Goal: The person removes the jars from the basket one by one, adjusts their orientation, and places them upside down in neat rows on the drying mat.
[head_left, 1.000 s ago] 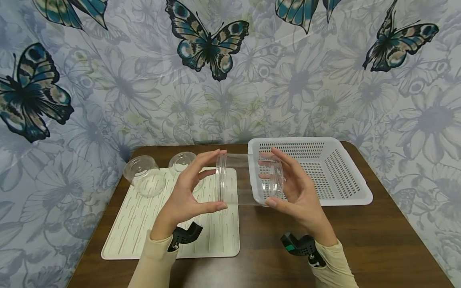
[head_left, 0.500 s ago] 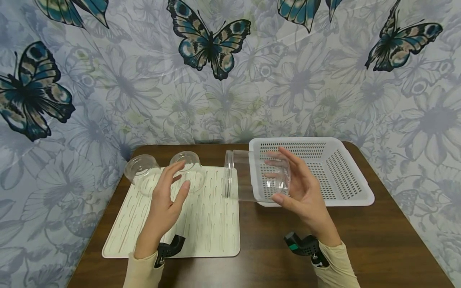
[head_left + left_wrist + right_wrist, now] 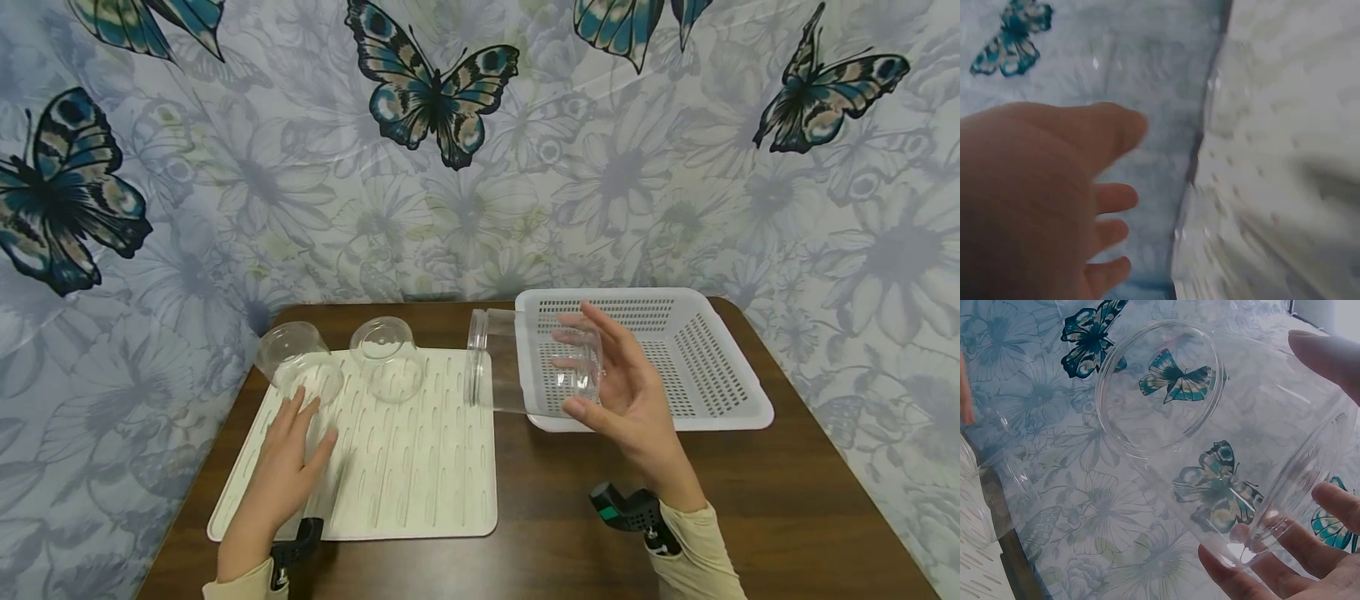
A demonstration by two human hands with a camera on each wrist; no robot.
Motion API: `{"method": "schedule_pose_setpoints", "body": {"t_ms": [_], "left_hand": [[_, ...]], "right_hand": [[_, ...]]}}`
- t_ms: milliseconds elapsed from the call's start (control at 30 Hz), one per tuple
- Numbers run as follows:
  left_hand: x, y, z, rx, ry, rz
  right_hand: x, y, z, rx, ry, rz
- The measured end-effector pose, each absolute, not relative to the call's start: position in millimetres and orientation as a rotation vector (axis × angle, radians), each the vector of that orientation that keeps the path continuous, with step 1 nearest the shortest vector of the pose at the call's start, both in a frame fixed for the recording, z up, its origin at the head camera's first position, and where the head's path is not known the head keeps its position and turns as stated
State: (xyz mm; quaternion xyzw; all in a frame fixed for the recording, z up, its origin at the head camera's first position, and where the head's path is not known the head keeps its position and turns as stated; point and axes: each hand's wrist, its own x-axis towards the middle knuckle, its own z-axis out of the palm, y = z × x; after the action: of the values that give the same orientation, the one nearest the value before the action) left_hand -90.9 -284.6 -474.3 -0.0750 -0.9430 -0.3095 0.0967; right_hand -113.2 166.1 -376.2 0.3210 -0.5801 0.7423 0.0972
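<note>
My right hand holds a clear jar tipped on its side above the table, thumb and fingers round its right end. The jar's ringed mouth points left, and nothing shows inside it. In the right wrist view, fingertips curve about the thick base of the jar. Over the left part of a cream ribbed drying mat, my left hand has its fingers extended and holds nothing. Just beyond those fingers stands a clear jar; a second clear jar stands to its right.
A white perforated basket sits at the back right of the brown wooden table, partly behind the held jar. Butterfly-patterned cloth hangs behind the table. Each wrist wears a black camera mount.
My left hand has let go of the held jar and moved left and down over the mat. The right hand keeps the jar in nearly the same place.
</note>
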Motion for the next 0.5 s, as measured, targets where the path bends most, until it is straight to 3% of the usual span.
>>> {"method": "schedule_pose_setpoints", "body": {"t_ms": [500], "left_hand": [[-68.4, -319.0, -503.7, 0.032, -3.097, -0.758]], "right_hand": [[-121.2, 162.4, -372.5, 0.884, -1.818, 2.157]]}}
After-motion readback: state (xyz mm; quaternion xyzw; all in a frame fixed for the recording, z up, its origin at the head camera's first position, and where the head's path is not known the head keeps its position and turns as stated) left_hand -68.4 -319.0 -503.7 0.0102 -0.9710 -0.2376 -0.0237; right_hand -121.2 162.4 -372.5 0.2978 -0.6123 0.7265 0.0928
